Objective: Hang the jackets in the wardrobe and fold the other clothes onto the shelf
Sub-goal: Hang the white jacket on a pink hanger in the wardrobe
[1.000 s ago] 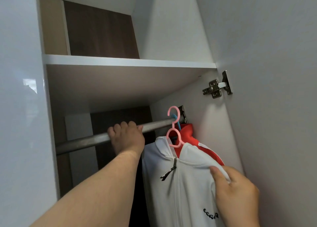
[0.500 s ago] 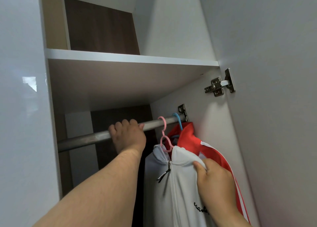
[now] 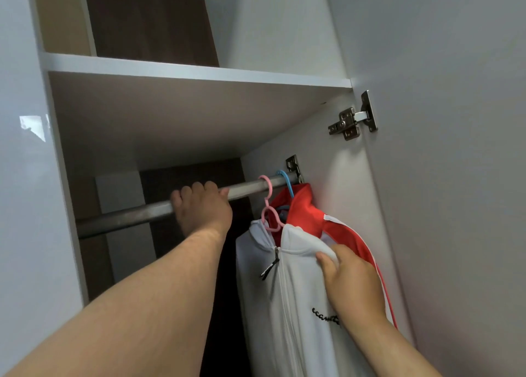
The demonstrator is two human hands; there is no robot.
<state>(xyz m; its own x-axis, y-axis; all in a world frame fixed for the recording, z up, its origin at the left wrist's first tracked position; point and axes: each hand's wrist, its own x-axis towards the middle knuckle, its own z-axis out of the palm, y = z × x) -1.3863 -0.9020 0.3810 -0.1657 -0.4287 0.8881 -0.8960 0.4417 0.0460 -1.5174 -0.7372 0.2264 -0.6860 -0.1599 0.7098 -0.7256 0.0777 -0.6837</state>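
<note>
A white zip jacket (image 3: 296, 291) hangs on a pink hanger (image 3: 269, 203) whose hook sits over the metal rail (image 3: 136, 214) inside the wardrobe. Behind it, against the right wall, a red jacket (image 3: 307, 208) hangs on a blue hanger (image 3: 286, 181). My left hand (image 3: 203, 208) grips the rail from the front, just left of the pink hook. My right hand (image 3: 351, 280) pinches the white jacket's right shoulder, thumb on the front of the cloth.
A white shelf (image 3: 199, 72) runs above the rail, with a dark brown back panel (image 3: 148, 20) behind it. The open door (image 3: 455, 177) with its metal hinge (image 3: 353, 120) stands at the right. A glossy white panel (image 3: 25, 177) closes the left side.
The pink hanger's hook went from in front of the rail to over it, and the white jacket now hangs there. My right hand moved with the jacket's shoulder. My left hand stayed on the rail.
</note>
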